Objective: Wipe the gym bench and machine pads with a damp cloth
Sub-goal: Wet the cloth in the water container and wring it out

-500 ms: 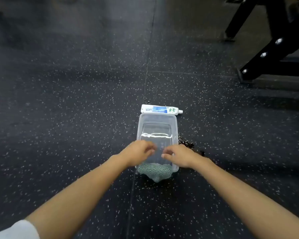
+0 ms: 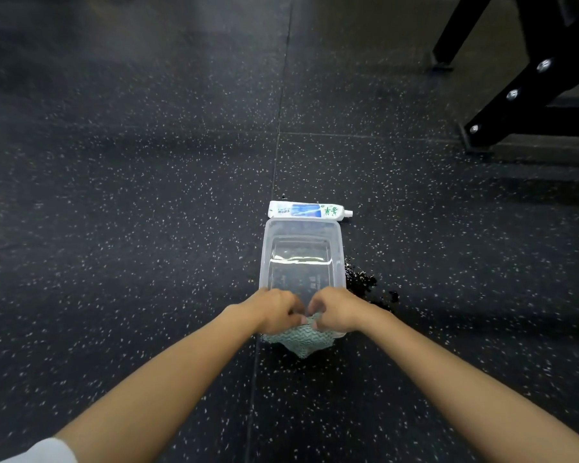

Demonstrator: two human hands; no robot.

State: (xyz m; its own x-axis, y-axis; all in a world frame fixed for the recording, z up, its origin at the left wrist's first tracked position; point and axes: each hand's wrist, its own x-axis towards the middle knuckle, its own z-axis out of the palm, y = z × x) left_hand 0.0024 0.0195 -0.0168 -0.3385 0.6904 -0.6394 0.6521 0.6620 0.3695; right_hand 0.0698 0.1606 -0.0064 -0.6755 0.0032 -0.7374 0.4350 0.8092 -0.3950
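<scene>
A person's left hand (image 2: 274,310) and right hand (image 2: 340,310), knuckles almost touching and fingers curled, pinch the top edge of a teal cloth (image 2: 301,344) draped over the near rim of a water-filled tub (image 2: 301,229); half a second earlier both hands reached slightly farther over the tub, fingers less curled

left: open floor (image 2: 114,228) | ahead: tub (image 2: 303,222), tube (image 2: 310,210) | far right: machine frame (image 2: 528,91)
</scene>
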